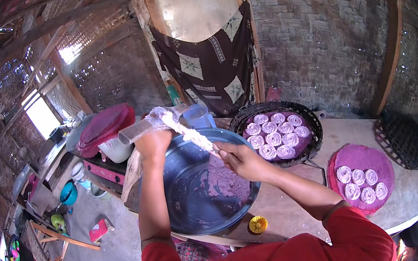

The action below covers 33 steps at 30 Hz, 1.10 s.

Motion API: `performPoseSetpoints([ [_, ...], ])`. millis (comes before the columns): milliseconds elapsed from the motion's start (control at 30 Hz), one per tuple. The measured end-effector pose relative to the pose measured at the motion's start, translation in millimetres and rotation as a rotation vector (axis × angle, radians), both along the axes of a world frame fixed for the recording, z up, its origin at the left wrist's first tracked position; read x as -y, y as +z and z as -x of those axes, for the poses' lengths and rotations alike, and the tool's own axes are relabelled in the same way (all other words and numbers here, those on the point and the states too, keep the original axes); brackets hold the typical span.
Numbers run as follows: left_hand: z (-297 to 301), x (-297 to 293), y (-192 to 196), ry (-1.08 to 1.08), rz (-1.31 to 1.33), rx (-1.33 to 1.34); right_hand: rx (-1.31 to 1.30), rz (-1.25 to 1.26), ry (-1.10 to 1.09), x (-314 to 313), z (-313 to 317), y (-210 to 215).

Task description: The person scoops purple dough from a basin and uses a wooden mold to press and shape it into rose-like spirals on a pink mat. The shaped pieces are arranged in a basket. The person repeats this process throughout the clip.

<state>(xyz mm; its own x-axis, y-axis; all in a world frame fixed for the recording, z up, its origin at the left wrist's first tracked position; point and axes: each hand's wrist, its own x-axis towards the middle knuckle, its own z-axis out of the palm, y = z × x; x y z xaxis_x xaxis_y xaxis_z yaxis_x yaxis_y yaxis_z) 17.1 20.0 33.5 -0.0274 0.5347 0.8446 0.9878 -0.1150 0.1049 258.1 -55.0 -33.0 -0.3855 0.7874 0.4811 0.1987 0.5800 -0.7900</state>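
Observation:
My left hand (154, 145) is wrapped round a clear plastic tube (132, 133), held up over the left rim of a large dark blue basin (172, 203). Pale dough (159, 117) clings to the tube's far end. My right hand (243, 162) grips a dough-coated stirring stick (195, 139), its handle mostly hidden by my fingers. The stick slants up toward the tube, and its tip merges with the dough there. Below my right hand, a mass of pinkish-purple dough (228, 184) lies on the right side inside the basin.
Right of the basin, a round black woven tray (320, 141) holds several pale dough swirls on purple cloth. Farther right, a purple round mat (373, 160) carries more swirls. A yellow fluted cup (258, 224) sits by the basin. A pink stove (104, 172) stands left.

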Motion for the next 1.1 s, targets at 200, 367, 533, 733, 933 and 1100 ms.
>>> performPoseSetpoints([
  [200, 36.6, 11.7, 8.6, -0.058, -0.116, -0.008, 0.938, -0.016, -0.155, -26.3, -35.6, -14.4],
  [367, 41.7, 67.4, 29.6, -0.143, -0.163, 0.19, 0.851, -0.101, -0.199, -41.2, -24.7, -13.5],
  [533, 2.0, 93.9, 23.4, -1.797, 0.014, 1.51, -0.496, 0.835, 1.078, 5.7, -11.2, -0.1],
  [733, -77.5, 101.8, -44.2, -1.385, 0.314, 1.815, -1.073, 1.372, 1.318, 74.8, -36.8, -48.6],
  [933, -124.5, 137.3, -70.6, -0.392, 0.432, -0.217, -0.663, 0.544, 0.33, 113.6, -169.6, -10.2],
  [1100, -214.3, 167.9, -80.9, -0.751, 0.687, -0.124, 0.056, -0.259, -0.189, 151.3, -224.4, 27.9],
])
